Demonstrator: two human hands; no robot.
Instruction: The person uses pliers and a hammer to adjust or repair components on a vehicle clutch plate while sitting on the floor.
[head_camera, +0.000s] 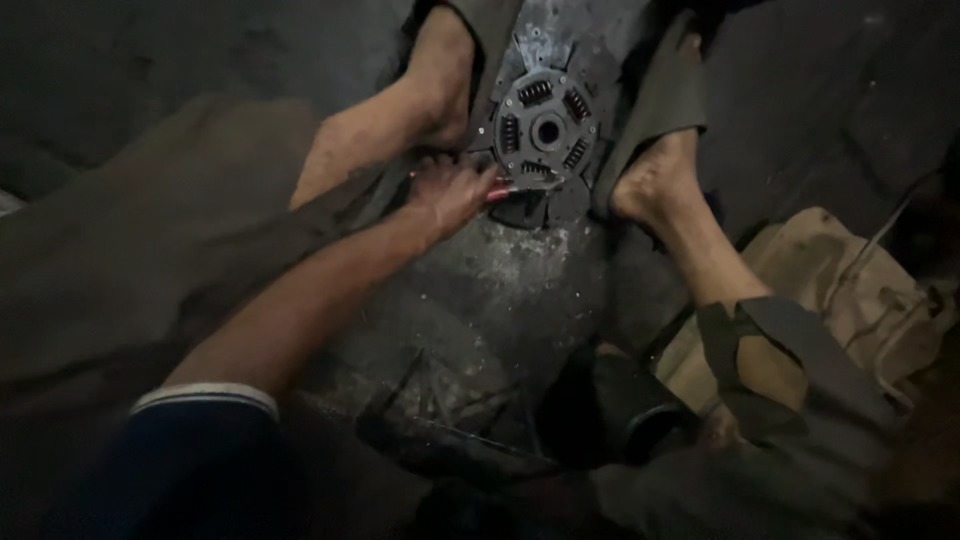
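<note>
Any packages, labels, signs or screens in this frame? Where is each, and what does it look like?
No labels, signs or screens show.
Sack: the only package-like thing, right of the feet, tan, crumpled cloth.
Clutch disc: top centre on the floor, round, dark metal with springs; no marking can be made out.
Left hand: at the disc's lower edge, gripping a red-tipped tool.

The clutch disc (545, 135) at the upper middle of the frame is dull grey metal, with coil springs and small bright rivets around its hub. The floor (500, 290) beneath it looks like rough, dark, grimy concrete flecked with pale specks. A tool (500, 192) with a glossy red handle shows beside it. At the right edge lies coarse tan sacking (860, 290), matt and creased.
</note>
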